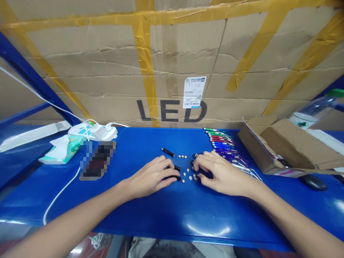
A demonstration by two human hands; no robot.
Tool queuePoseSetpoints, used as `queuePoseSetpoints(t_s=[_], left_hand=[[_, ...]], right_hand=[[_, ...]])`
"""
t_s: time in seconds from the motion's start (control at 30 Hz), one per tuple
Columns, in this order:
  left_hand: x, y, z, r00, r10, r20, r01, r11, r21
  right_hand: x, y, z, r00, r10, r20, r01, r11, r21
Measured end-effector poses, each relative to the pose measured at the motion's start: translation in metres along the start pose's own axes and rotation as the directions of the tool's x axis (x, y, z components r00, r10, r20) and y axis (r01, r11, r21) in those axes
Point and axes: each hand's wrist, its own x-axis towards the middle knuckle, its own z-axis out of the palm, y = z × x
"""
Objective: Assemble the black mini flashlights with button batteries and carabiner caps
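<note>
While the left hand (152, 177) bends over black tubes (177, 167) left of the small batteries (190, 177), the right hand (224, 173) curls over black bits (196, 155) right of them; whether either grips, I can't tell.

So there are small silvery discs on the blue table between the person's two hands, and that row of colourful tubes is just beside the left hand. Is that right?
Not quite: the row of colourful tubes is beside the right hand, not the left hand, as the head view shows. There are small silvery discs on the blue table between the two hands.
</note>
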Motion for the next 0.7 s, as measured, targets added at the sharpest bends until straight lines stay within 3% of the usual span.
queuePoseSetpoints(t_s=[0.43,0.57,0.7], left_hand=[[-0.001,-0.001,-0.002,1.000,-0.020,0.012,0.021,0.999,-0.049],[0.001,0.003,-0.005,0.997,-0.081,-0.021,0.075,0.980,-0.183],[0.001,0.006,-0.005,0.983,-0.172,-0.072,0.143,0.944,-0.297]], right_hand=[[0.000,0.006,0.007,0.999,-0.049,0.013,0.049,0.999,0.024],[-0.001,0.010,0.003,0.998,0.009,-0.054,-0.009,1.000,0.009],[0.000,0.007,0.005,1.000,-0.019,-0.012,0.020,0.999,0.042]])
